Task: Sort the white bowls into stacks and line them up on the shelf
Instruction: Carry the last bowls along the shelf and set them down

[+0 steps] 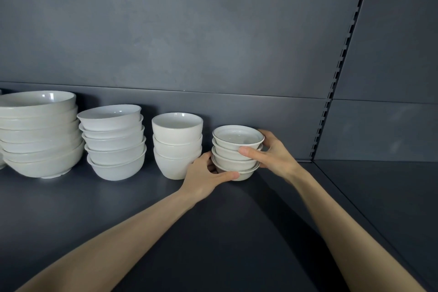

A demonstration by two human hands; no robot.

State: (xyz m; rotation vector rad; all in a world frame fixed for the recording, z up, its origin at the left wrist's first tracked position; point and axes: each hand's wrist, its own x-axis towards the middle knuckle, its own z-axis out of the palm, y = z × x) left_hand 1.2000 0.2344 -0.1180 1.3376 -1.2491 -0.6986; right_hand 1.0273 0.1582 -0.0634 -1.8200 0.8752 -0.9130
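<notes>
Left hand [201, 180] and right hand [272, 153] clasp the bowl stack [233, 163].

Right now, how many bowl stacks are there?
4 in a row: large stack leftmost, then medium stack, deep stack, small stack rightmost. Another may hide off left.

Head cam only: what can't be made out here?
- Head view, largest bowl stack: left side cut off by the frame edge.
- Smallest bowl stack: lower left hidden by the left hand.
- Right hand: fingers behind that stack, hidden by the bowls.
- Whether that stack touches the shelf: cannot tell, left hand covers part of its base.
</notes>
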